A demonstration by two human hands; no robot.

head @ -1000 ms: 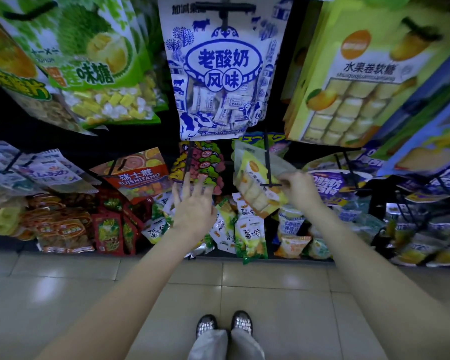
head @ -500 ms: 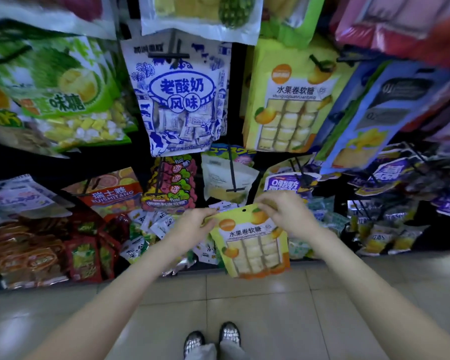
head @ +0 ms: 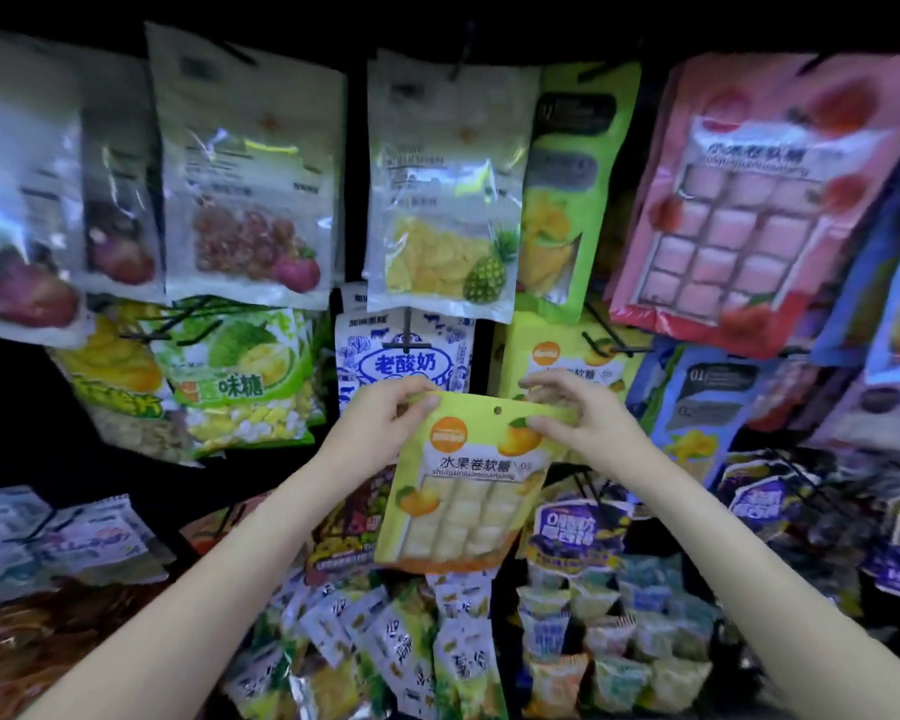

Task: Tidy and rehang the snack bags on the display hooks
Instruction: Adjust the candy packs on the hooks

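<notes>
Up high, left hand point(head: 380, 420) and right hand point(head: 575, 415) pinch the yellow snack bag's point(head: 463, 491) top corners

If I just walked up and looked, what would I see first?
Probably the yellow-green candy bag with oranges on it, held up in the middle by its top corners, left hand and right hand. Then the big pink bag hanging at the upper right, and the pineapple bag above the hands.
</notes>
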